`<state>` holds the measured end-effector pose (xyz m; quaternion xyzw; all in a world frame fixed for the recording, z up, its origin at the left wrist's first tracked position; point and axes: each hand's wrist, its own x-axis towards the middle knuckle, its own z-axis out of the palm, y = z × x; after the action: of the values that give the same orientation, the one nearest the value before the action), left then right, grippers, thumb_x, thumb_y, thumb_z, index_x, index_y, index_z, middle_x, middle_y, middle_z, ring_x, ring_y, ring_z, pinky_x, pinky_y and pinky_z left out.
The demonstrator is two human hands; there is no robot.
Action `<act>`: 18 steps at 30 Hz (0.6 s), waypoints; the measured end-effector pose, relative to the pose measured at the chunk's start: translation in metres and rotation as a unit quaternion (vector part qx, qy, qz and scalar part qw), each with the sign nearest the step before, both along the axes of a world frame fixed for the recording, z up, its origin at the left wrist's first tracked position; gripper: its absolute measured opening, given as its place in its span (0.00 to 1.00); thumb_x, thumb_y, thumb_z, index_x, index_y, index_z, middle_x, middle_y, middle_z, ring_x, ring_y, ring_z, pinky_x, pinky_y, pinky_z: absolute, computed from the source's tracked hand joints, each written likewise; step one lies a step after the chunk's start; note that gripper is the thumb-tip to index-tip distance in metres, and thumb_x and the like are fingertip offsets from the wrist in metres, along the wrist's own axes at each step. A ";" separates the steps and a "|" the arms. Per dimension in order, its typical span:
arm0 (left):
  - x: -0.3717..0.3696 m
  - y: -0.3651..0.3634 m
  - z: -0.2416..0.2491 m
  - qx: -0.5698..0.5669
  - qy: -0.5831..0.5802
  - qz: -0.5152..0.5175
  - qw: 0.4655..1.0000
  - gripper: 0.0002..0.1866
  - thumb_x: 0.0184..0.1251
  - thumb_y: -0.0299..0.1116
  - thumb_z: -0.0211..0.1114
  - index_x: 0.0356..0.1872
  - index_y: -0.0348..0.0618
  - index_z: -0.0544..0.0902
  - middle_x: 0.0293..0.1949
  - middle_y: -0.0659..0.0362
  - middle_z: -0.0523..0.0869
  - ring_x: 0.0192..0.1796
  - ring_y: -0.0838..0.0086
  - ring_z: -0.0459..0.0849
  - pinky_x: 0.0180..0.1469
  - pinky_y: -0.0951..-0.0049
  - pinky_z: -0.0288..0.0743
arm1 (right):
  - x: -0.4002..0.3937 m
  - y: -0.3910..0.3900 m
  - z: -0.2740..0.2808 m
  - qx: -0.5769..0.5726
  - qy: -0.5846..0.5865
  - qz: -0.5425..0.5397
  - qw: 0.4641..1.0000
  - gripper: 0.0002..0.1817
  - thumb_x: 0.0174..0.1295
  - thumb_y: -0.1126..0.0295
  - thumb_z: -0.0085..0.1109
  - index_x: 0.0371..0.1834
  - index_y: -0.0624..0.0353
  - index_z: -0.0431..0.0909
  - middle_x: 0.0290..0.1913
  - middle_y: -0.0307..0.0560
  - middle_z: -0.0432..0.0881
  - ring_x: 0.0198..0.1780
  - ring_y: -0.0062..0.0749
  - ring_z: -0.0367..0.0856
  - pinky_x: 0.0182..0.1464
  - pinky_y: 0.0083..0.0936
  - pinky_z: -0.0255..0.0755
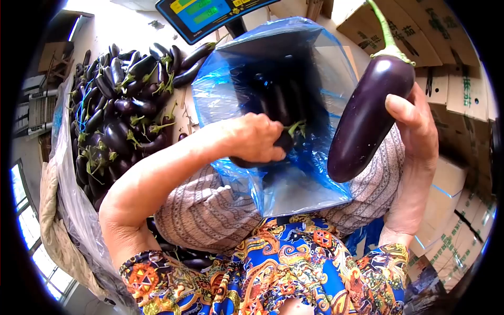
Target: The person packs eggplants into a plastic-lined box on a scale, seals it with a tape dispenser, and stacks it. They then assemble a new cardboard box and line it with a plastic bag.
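Observation:
A large dark purple eggplant (pixel 370 113) with a long green stem is held up at the right by my right hand (pixel 415 118), the thumb across its side. Lower and to the left, my left hand (pixel 254 137) is closed around another dark eggplant (pixel 262 157) over the near left part of a box (pixel 299 197) lined with a blue plastic bag (pixel 212 92). Inside the box lie several eggplants (pixel 281 100), partly in shadow. The box stands between the knees, its opening facing up.
A large heap of eggplants (pixel 118 134) lies at the left beside clear plastic sheeting (pixel 79 210). A scale display (pixel 202 16) stands beyond the box. Stacked cardboard boxes (pixel 451 84) line the right side.

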<state>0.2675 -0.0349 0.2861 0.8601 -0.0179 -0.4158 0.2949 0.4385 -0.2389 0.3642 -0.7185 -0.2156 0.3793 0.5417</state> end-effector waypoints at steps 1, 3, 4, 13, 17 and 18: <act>-0.002 -0.002 0.000 -0.003 0.010 -0.019 1.000 0.28 0.65 0.51 0.62 0.46 0.29 0.81 0.39 0.37 0.86 0.47 0.46 0.86 0.55 0.56 0.78 | 0.002 -0.004 -0.001 0.000 0.003 -0.012 1.000 0.31 0.49 0.52 0.65 0.53 0.62 0.77 0.44 0.43 0.81 0.47 0.28 0.78 0.58 0.27 0.67; -0.002 -0.004 0.010 0.016 0.059 -0.060 0.996 0.27 0.64 0.51 0.61 0.43 0.30 0.84 0.41 0.39 0.87 0.48 0.48 0.86 0.54 0.57 0.79 | -0.001 -0.008 0.000 0.004 0.005 -0.058 0.998 0.30 0.49 0.52 0.65 0.52 0.62 0.78 0.43 0.43 0.82 0.46 0.28 0.78 0.58 0.27 0.66; -0.002 -0.003 0.008 0.011 0.067 -0.078 0.995 0.28 0.64 0.51 0.61 0.45 0.29 0.82 0.40 0.38 0.86 0.48 0.47 0.86 0.54 0.56 0.78 | 0.001 -0.009 -0.001 0.005 0.002 -0.050 0.999 0.30 0.49 0.52 0.65 0.52 0.62 0.78 0.43 0.43 0.82 0.47 0.28 0.78 0.58 0.27 0.66; 0.000 -0.040 -0.026 -0.005 0.027 -0.075 0.997 0.31 0.65 0.51 0.60 0.52 0.26 0.78 0.40 0.39 0.86 0.47 0.48 0.86 0.53 0.57 0.79 | 0.003 -0.016 -0.005 0.013 -0.015 -0.039 0.999 0.31 0.50 0.53 0.67 0.54 0.62 0.78 0.44 0.44 0.82 0.49 0.30 0.79 0.60 0.29 0.66; -0.013 -0.051 -0.047 0.002 -0.031 -0.062 0.998 0.32 0.66 0.50 0.61 0.54 0.24 0.73 0.37 0.38 0.85 0.43 0.47 0.87 0.44 0.54 0.80 | 0.003 -0.015 -0.004 0.021 -0.013 -0.028 0.999 0.32 0.49 0.54 0.68 0.55 0.62 0.78 0.45 0.44 0.83 0.49 0.30 0.79 0.60 0.29 0.67; -0.017 -0.057 -0.049 0.003 -0.049 -0.061 0.997 0.32 0.67 0.50 0.61 0.54 0.25 0.72 0.36 0.37 0.85 0.41 0.47 0.86 0.41 0.52 0.80 | 0.002 -0.014 -0.003 0.020 -0.009 -0.029 0.999 0.32 0.49 0.54 0.69 0.55 0.62 0.78 0.45 0.44 0.83 0.49 0.30 0.80 0.60 0.28 0.67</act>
<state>0.2506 -0.0915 0.2367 0.8777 -0.0838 -0.3907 0.2646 0.4406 -0.2534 0.3611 -0.7170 -0.2071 0.3521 0.5648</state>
